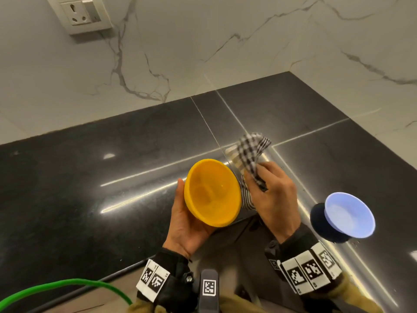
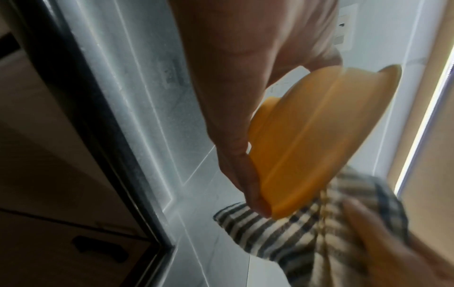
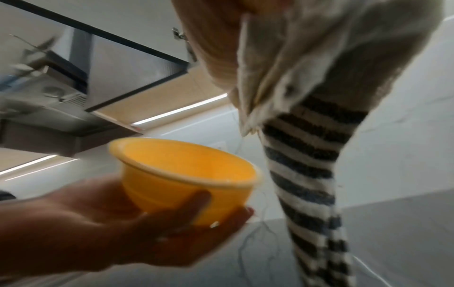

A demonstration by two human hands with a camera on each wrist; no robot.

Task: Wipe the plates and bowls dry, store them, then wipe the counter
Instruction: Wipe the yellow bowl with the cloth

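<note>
I have my left hand (image 1: 187,224) cupped under the bowl (image 1: 213,192), fingers curled round its base, tilted above the counter's (image 1: 90,177) near edge. My right hand (image 1: 274,195) pinches the bunched cloth (image 1: 252,150) just right of the rim. I judge the smooth plastic could slip from so shallow a hold once wiping pushes on it, dropping past the edge. The cloth is soft, checked and striped; two more dishes (image 1: 347,213) sit stacked at right.

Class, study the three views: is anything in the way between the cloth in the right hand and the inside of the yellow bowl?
Nothing visible is. The left hand holds the yellow bowl from below, mouth open toward the camera. The right hand grips the checked cloth just beside the rim.
</note>
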